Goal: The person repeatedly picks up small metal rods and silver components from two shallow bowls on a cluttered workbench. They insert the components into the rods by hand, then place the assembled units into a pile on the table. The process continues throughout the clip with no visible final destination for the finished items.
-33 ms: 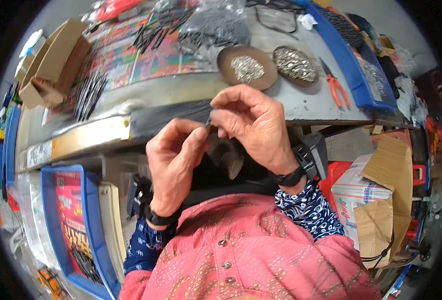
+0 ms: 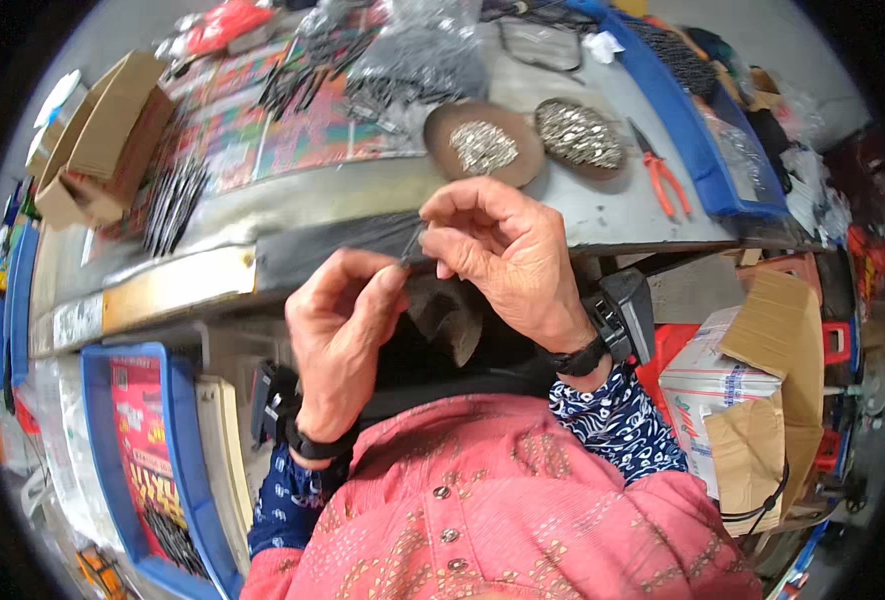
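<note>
Over the near edge of the bench, both of my hands are raised with their fingertips close together. Thumb and forefinger of my left hand (image 2: 335, 335) pinch the lower end of a small, thin dark piece (image 2: 412, 245). Its upper end reaches the pinched fingertips of my right hand (image 2: 508, 250). The piece is too small and too covered by fingers to name its kind. Just beyond my right hand are a round brown dish (image 2: 441, 135) with a pile of small shiny metal parts and a second dish (image 2: 603, 172) heaped with similar, larger-looking parts.
Red-handled pliers (image 2: 666, 185) lie right of the dishes, beside a long blue tray (image 2: 698, 135). Thin black rods (image 2: 175, 205) and a cardboard box (image 2: 113, 140) are at the left. A blue bin (image 2: 176, 440) stands low left, an opened carton (image 2: 748, 430) low right.
My fingertips have drawn slightly apart, so more of the thin dark piece shows between them. The whole view has shifted a little.
</note>
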Available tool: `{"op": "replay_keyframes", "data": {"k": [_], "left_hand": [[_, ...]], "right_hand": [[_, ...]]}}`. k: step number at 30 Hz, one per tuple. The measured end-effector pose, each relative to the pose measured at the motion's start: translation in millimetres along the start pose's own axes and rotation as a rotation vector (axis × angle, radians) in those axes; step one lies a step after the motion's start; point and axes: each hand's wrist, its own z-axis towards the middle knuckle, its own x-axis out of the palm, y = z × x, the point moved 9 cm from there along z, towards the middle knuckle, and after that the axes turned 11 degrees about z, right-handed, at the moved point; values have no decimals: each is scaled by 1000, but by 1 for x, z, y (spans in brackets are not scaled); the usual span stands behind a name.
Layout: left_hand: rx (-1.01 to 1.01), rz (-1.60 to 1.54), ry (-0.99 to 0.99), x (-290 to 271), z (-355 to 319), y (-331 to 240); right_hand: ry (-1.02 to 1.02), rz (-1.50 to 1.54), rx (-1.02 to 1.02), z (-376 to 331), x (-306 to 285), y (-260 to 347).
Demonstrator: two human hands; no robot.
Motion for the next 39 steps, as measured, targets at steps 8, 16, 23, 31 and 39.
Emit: {"op": "replay_keyframes", "data": {"k": [8, 16, 23, 31, 39], "left_hand": [[106, -3, 6, 0, 11, -17], [226, 2, -33, 1, 32, -26], [326, -20, -72, 10, 39, -17], [340, -85, -48, 12, 40, -10], [367, -70, -45, 11, 38, -12]], "right_hand": [[-376, -875, -292, 8, -128, 63], [-670, -1702, -129, -9, -226, 63], [-665, -1664, -127, -11, -241, 52], [-572, -837, -477, -25, -162, 94], [187, -989, -543, -4, 14, 78]]}}
